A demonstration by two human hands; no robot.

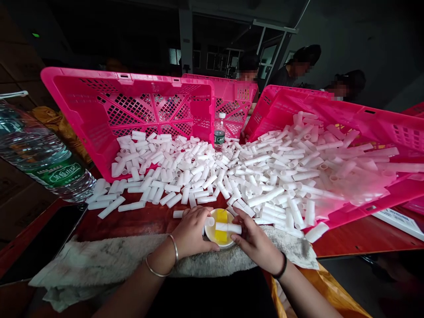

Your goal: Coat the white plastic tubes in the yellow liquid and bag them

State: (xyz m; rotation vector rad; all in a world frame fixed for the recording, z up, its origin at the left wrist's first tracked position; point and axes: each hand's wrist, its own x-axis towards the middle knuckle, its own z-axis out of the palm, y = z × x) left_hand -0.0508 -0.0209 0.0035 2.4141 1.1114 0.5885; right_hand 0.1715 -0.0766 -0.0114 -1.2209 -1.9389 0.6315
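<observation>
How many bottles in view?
2. A large bottle at the left edge, beside the left pink crate; a small bottle among the white tubes, between the left and right crates. Others could be hidden behind the crates.

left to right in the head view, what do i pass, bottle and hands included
large water bottle → left hand → small bowl → right hand → flat white object

Large bottle (54, 165) beside likely phone (41, 243)
</observation>
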